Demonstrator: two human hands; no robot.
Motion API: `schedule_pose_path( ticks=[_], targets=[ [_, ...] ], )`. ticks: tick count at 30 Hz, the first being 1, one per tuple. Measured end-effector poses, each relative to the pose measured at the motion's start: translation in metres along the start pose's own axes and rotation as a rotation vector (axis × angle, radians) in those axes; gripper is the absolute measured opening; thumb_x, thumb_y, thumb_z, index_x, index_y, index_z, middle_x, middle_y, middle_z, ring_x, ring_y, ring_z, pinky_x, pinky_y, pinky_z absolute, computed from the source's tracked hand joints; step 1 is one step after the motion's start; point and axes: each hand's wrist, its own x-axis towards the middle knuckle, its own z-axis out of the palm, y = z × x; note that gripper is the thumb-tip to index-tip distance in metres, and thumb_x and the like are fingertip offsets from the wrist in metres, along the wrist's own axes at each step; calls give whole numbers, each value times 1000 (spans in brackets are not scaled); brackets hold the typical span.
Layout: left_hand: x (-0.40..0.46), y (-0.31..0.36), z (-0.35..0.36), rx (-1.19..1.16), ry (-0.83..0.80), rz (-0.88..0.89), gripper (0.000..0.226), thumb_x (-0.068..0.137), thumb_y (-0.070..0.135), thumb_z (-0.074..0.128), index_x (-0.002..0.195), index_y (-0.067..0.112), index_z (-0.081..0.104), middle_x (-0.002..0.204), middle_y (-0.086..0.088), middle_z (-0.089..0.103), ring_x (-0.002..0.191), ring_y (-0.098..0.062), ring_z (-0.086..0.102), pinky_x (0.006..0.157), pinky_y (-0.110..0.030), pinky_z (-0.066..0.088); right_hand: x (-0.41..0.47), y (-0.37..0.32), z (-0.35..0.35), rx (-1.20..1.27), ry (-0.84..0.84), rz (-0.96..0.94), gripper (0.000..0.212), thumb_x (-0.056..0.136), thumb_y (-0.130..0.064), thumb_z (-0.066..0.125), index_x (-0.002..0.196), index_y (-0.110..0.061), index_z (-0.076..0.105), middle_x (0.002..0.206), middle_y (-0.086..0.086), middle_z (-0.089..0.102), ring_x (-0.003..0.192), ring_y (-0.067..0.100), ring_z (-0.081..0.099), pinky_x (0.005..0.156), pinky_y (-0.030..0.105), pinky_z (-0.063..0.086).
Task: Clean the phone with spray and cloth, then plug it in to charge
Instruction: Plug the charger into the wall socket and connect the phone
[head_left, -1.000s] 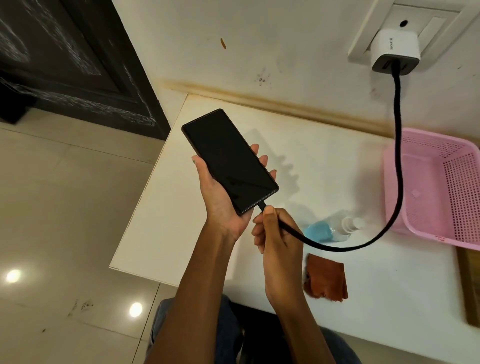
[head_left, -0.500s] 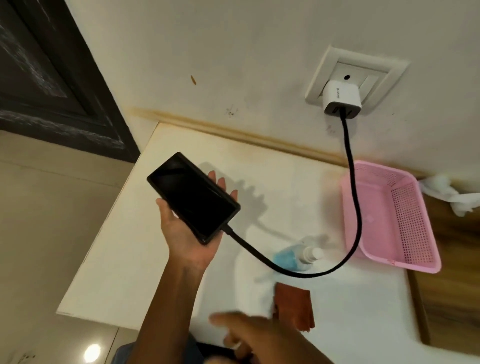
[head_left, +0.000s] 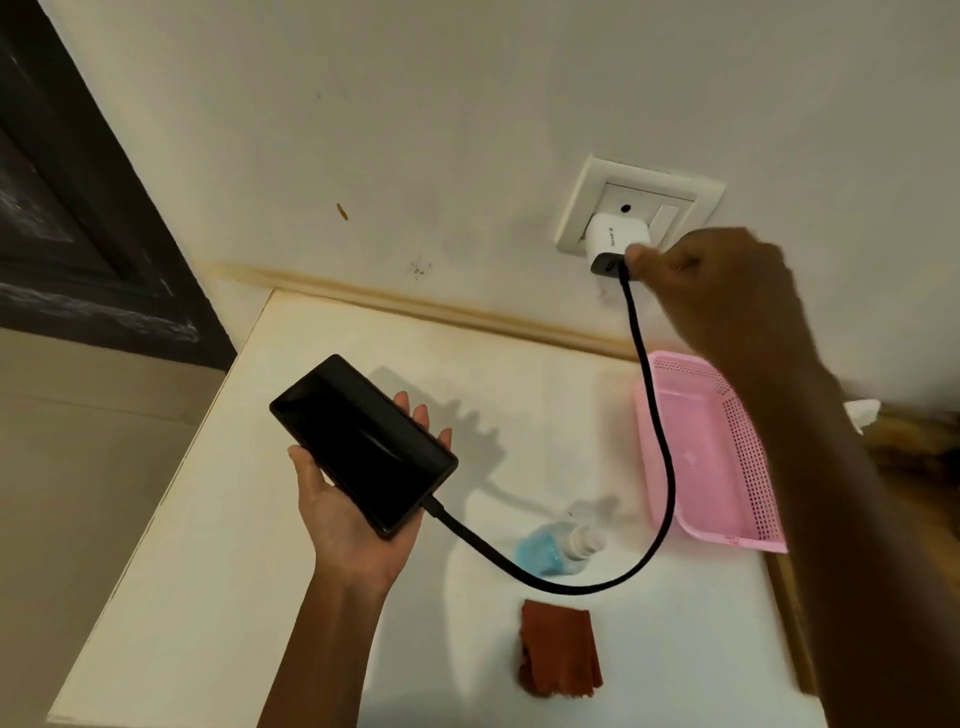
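nearest the camera, the rust-brown cloth (head_left: 561, 657) lies crumpled on the white table (head_left: 197, 597), with the blue spray bottle (head_left: 558, 548) on its side just beyond it; both look set down and done with. above the table's left part the left hand (head_left: 353, 519) cradles the black phone (head_left: 363, 444) on its palm, fingers curling up along the far edge, screen up and dark. the phone's long axis runs from upper left to lower right, and the black braided cable (head_left: 660, 467) is seated in its lower-right end. from there the cable sags over the bottle, rises past the pink basket (head_left: 717, 457) and climbs to the white charger (head_left: 615, 244) in the wall socket (head_left: 576, 208). the right hand (head_left: 722, 291) is up there, the nearer hand to the outlet, fingers curled with the tips at the cable's charger end; whether it pinches the plug or only touches it i cannot tell. what remains, i judge, is at the wall: the socket's switch sits right of the charger, directly above that hand.
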Motion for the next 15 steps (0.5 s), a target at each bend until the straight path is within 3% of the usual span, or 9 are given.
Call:
schedule_pose_path(
  ticks=[2,5,11,15],
  targets=[
    [0,1,3,15,14,-6,70,87,70,33,135,22,51,129,-9,62,114,-27,61,85,-49,54,10,4,19,-69,24,40,43,86,-45,56,67,-6,58,70,12,58,67,30,53,58,29,37],
    [-1,2,6,-2,32,-17,71,87,70,33,135,20,51,129,-9,62,114,-27,62,85,-50,55,16,8,38,-92,50,87,34,85,-37,57,86,-5,66,85,15,65,79,32,59,64,28,40],
    [-1,1,6,3,43,-24,70,88,69,33,133,20,53,128,-10,63,111,-29,64,82,-51,55,24,14,52,-109,130,44,22,89,-21,52,72,-6,53,88,20,66,72,29,54,46,21,25],
    [-1,-1,4,2,28,-24,69,88,70,33,133,21,53,129,-10,62,115,-29,61,93,-57,49,27,12,58,-111,147,66,23,90,-20,49,84,-1,61,96,20,67,82,33,60,58,28,37]
  ],
)
